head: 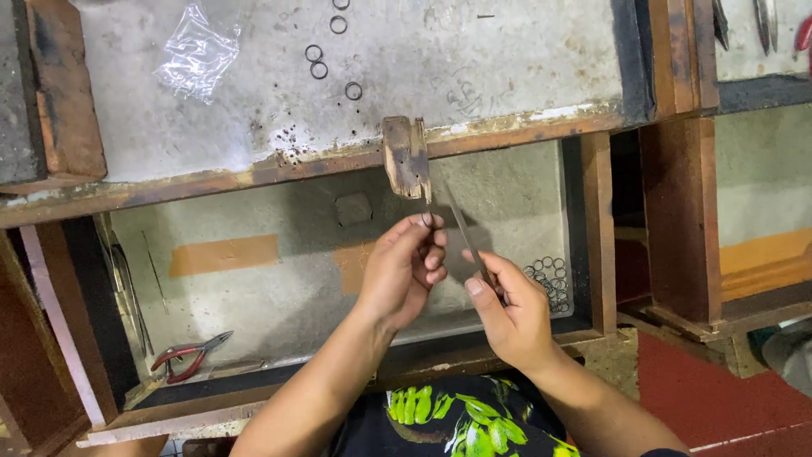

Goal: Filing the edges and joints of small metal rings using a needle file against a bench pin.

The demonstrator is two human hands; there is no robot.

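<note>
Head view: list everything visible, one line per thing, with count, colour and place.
Small ring: one, dark, pinched at the left hand's fingertips under the peg.
File: one, grey, slim, in the right hand.
Wooden peg: one, brown, worn, on the bench edge.
Loose rings: about five, dark, on the bench top.
Ring pile: many, grey, drawer's right corner.
Pliers: one, red-handled, drawer's left front.
Plastic bag: one, clear, crumpled, bench top left.
Drawer: one, grey floor, wooden frame.
Left hand: one.
Right hand: one.

Left hand (406, 267) pinching, right hand (507, 309) gripping.
</note>
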